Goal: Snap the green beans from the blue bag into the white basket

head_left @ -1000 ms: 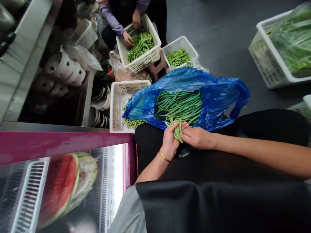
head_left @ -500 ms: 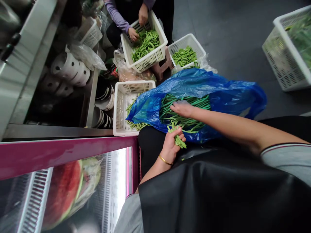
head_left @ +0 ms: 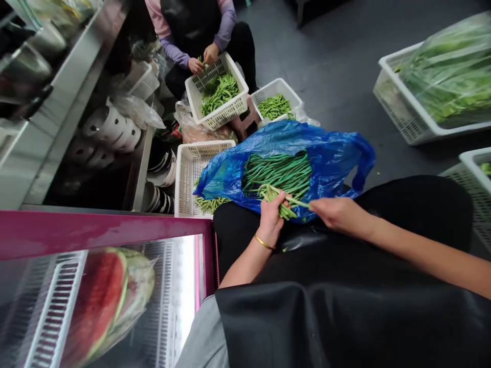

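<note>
My left hand is closed around a small bunch of light green bean pieces, above my lap. Beside it, my right hand pinches one end of a long green bean, whose other end reaches to the left hand. Just beyond both hands, an open blue plastic bag lies over my knees with many long darker green beans inside. Left of the bag, a white plastic basket holds some pale bean pieces, partly covered by the bag.
Opposite me a person works over a white basket of cut beans; another bean basket stands beside it. At right is a crate of bagged greens. A pink-framed glass case and steel shelving border my left.
My right hand has left the bag and come back toward me, now holding a long bean against the left hand's bunch. The view has tilted up; the other person's hands have drawn together.
</note>
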Demonstrator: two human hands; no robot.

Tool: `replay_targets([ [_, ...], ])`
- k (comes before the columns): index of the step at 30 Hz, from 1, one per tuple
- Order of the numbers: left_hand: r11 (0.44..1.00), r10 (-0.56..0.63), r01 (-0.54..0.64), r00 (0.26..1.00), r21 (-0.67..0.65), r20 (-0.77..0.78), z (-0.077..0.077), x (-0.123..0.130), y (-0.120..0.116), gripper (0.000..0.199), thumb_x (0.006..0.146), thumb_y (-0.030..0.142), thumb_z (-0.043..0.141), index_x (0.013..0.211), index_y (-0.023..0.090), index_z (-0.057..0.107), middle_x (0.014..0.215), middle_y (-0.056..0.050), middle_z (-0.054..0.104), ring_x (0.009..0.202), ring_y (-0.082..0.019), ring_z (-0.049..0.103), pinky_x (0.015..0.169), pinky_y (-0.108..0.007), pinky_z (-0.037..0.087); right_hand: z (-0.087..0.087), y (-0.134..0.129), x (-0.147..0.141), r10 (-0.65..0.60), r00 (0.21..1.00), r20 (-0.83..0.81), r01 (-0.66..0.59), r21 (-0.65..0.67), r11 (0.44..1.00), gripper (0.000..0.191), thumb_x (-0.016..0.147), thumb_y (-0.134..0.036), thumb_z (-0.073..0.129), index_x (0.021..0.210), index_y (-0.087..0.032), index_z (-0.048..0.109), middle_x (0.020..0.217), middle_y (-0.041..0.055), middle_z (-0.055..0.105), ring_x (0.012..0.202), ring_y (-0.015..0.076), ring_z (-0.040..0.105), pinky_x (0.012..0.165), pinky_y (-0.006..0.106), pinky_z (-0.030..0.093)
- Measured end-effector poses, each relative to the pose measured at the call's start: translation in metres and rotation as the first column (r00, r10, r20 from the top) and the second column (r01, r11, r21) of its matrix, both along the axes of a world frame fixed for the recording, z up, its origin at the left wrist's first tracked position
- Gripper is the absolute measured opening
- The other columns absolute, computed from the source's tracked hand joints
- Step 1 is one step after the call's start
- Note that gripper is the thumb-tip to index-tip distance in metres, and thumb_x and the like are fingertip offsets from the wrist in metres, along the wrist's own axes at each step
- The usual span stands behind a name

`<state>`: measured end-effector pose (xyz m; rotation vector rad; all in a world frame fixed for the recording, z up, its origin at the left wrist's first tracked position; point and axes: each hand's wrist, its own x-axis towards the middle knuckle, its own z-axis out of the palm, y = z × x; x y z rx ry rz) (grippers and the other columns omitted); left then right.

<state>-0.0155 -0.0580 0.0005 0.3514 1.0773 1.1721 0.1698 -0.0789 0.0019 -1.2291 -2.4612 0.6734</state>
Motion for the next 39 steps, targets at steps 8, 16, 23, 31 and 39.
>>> replay_targets([
  [8, 0.932, -0.342, 0.354, 0.930, 0.080, -0.133, 0.023, -0.019, -0.025, 0.038, 0.063, 0.036, 0.078, 0.089, 0.013, 0.064, 0.060, -0.001, 0.061, 0.049, -0.008, 0.051, 0.049, -0.022, 0.038, 0.010, 0.039, 0.010, 0.172, 0.976, -0.136, -0.218, -0.524, 0.823, 0.030, 0.068, -0.044, 0.069, 0.086, -0.020, 0.070, 0.076, 0.0047, 0.070, 0.063, 0.0181, 0.062, 0.051, 0.026, 0.043],
  [16, 0.988, -0.144, 0.135, 0.982, -0.077, -0.125, -0.003, -0.019, -0.020, 0.036, 0.059, 0.025, 0.077, 0.088, 0.014, 0.060, 0.054, 0.004, 0.056, 0.045, -0.007, 0.049, 0.047, -0.020, 0.038, 0.048, 0.031, -0.025, -0.492, 0.656, -0.572, 0.114, -0.570, 0.814, 0.028, 0.075, -0.048, 0.067, 0.073, -0.021, 0.059, 0.054, -0.0013, 0.056, 0.048, 0.0119, 0.050, 0.051, 0.026, 0.042],
  [23, 0.972, -0.210, 0.216, 0.975, -0.090, 0.068, -0.009, -0.027, -0.013, 0.038, 0.061, 0.024, 0.075, 0.093, 0.014, 0.058, 0.062, 0.000, 0.063, 0.049, -0.011, 0.059, 0.050, -0.022, 0.045, 0.025, 0.023, -0.032, -0.741, 0.521, -0.424, -0.166, -0.902, 0.399, 0.035, 0.066, -0.045, 0.077, 0.067, -0.017, 0.055, 0.056, -0.0003, 0.059, 0.045, 0.0123, 0.056, 0.043, 0.025, 0.046],
  [31, 0.904, -0.419, 0.428, 0.889, -0.007, 0.183, 0.008, -0.023, -0.019, 0.034, 0.062, 0.025, 0.076, 0.090, 0.016, 0.060, 0.063, 0.000, 0.061, 0.048, -0.011, 0.056, 0.047, -0.023, 0.045, 0.015, 0.033, -0.026, -0.781, 0.518, -0.349, -0.344, -0.921, 0.183, 0.028, 0.066, -0.035, 0.078, 0.071, -0.014, 0.059, 0.051, -0.0035, 0.052, 0.039, 0.0077, 0.048, 0.035, 0.020, 0.037],
  [39, 0.901, -0.432, 0.432, 0.891, 0.033, 0.138, 0.010, -0.022, -0.018, 0.039, 0.062, 0.028, 0.078, 0.093, 0.014, 0.060, 0.064, 0.000, 0.063, 0.052, -0.009, 0.057, 0.052, -0.021, 0.043, 0.019, 0.030, -0.024, -0.704, 0.563, -0.433, -0.284, -0.901, 0.327, 0.033, 0.067, -0.042, 0.077, 0.072, -0.016, 0.058, 0.052, -0.0037, 0.050, 0.041, 0.0082, 0.046, 0.038, 0.022, 0.035],
])
